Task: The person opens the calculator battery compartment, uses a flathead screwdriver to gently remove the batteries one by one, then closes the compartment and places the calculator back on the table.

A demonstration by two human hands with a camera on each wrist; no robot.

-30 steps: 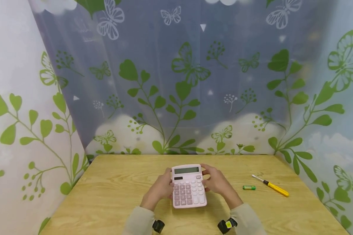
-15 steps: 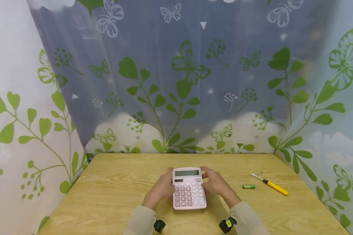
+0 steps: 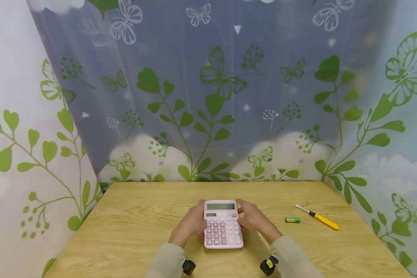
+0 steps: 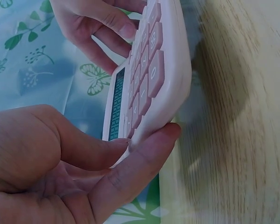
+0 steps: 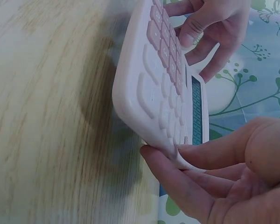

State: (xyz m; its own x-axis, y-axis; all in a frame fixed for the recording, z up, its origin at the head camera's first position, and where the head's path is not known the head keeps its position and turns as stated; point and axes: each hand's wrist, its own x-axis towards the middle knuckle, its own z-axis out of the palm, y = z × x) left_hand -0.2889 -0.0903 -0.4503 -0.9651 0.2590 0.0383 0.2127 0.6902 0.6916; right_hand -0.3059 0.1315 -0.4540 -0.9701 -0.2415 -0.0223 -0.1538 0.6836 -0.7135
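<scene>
A pink calculator (image 3: 224,224) with darker pink number keys is held between both hands, its screen at the far end. My left hand (image 3: 193,222) grips its left edge, thumb on top and fingers beneath. On the opposite edge my right hand (image 3: 253,219) pinches it the same way. Both wrist views show the calculator (image 4: 165,93) raised off the table, with a shadow on the wood under it. In the right wrist view the right thumb and a finger close on the side of the calculator (image 5: 130,100). Its underside is hidden.
Right of the hands, a green battery (image 3: 292,220) lies on the wooden table (image 3: 139,216). Farther right lies a screwdriver (image 3: 319,218) with a yellow and black handle. A patterned curtain (image 3: 173,96) stands behind the table's far edge.
The calculator has come slightly lower and nearer in the head view, both hands still holding it. The battery and screwdriver keep their places on the table.
</scene>
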